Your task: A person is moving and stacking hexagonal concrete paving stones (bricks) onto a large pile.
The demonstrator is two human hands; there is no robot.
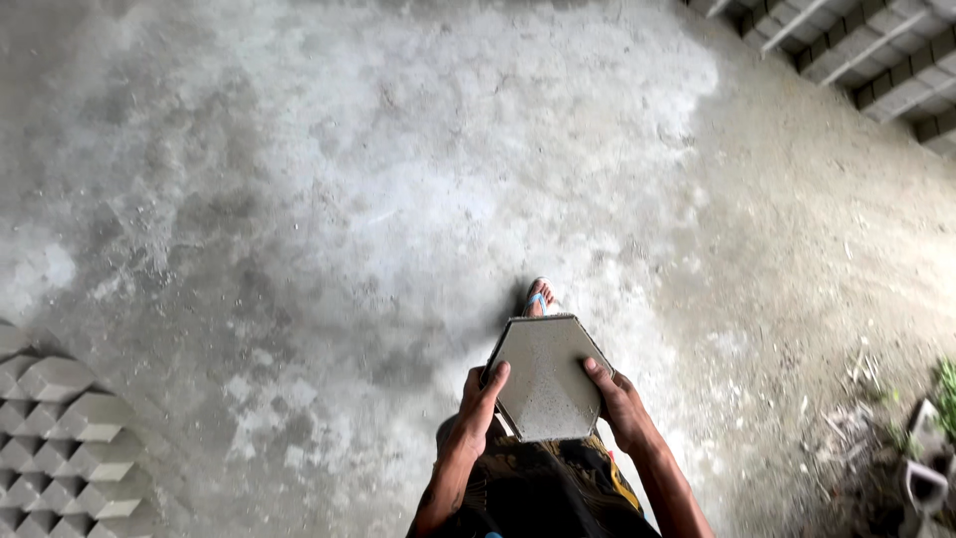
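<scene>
Down at the lower middle of the head view, both hands carry a hexagonal mould point(546, 377), grey and speckled on its flat top, with a thin dark rim running round its edges. Its top face is tilted slightly toward the camera, one point aimed away from the person and one toward the body. The left hand point(480, 399) grips the left edge, fingers curled over the rim onto the top face and closed on the mould. The right hand point(615, 397) does the same on the right edge, thumb lying on the grey surface, the grip closed on it as well. The mould is held above the concrete floor point(349, 199), touching nothing but the two hands. Just beyond its far point a foot in a blue-strapped sandal point(538, 297) stands on the floor. Below the hands, a dark patterned garment point(543, 488) covers the person's lap. At the floor's lower left edge lie rows of pale grey hexagonal blocks point(60, 418), packed close together. At the upper right corner, stacked grey slabs point(866, 50) sit in a rack. Dry debris and a bit of green plant point(941, 384) lie along the right edge.
</scene>
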